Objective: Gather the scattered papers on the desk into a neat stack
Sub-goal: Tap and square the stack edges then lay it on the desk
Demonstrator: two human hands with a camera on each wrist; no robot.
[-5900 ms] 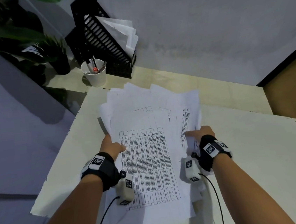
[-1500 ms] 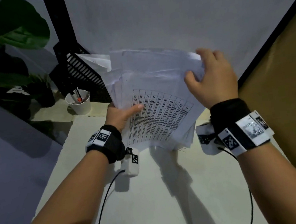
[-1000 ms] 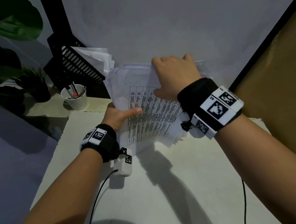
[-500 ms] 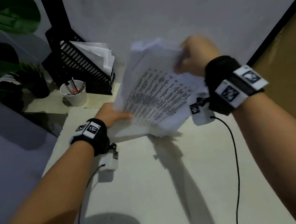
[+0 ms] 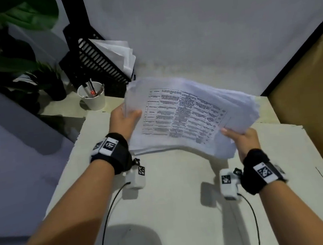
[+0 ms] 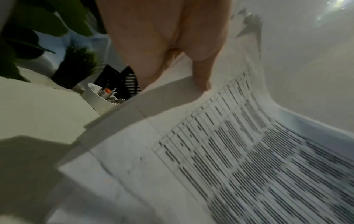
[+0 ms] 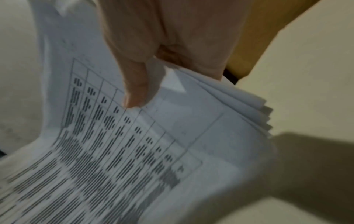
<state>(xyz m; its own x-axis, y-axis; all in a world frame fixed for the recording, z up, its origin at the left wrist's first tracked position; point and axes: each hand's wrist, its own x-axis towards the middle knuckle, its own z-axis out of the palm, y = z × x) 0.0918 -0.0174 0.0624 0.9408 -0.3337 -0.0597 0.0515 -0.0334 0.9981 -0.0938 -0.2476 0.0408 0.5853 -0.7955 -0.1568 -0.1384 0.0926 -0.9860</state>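
A thick bundle of white papers (image 5: 186,117) with a printed table on top hangs over the desk (image 5: 176,210), turned sideways and sagging in the middle. My left hand (image 5: 125,119) grips its left edge, thumb on top. My right hand (image 5: 240,140) grips the near right corner, thumb on the top sheet. In the left wrist view the thumb (image 6: 203,72) presses the papers (image 6: 229,151). In the right wrist view the thumb (image 7: 134,91) pinches the fanned papers (image 7: 134,151). Sheet edges at the right are uneven.
A black file rack (image 5: 98,59) with more papers stands at the back left. A white cup of pens (image 5: 92,98) sits beside it, and potted plants (image 5: 20,57) are further left. A wall runs behind the desk and a brown panel (image 5: 309,96) at right.
The bundle has turned from upright to nearly flat and sideways. My right hand moved from the top edge down to the near right corner. My left hand kept its hold on the left edge.
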